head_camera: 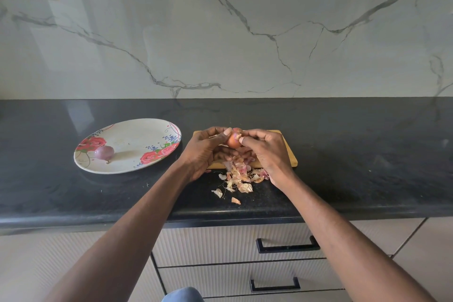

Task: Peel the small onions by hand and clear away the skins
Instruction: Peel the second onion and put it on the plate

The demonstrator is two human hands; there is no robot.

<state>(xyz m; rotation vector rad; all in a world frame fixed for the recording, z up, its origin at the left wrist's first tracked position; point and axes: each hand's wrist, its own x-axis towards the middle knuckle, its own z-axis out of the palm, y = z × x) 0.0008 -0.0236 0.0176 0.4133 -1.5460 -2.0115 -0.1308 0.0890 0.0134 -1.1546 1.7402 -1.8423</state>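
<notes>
Centre frame, your left hand (204, 152) cradles a small papery-orange onion (234, 141) above the wooden board (286, 152); your right hand (266, 152) pinches its skin; loose peels (241, 178) lie below; a peeled purple onion (105, 152) sits on the floral plate (137, 135), left.

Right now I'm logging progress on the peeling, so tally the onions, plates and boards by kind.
Peeled onion on the floral plate: 1
Onion gripped by the left hand and right hand: 1
Floral plate: 1
Wooden cutting board: 1
Total: 4

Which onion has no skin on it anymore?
The purple onion lying on the flowered plate; the one held in both hands is still brownish, partly skinned.
</notes>
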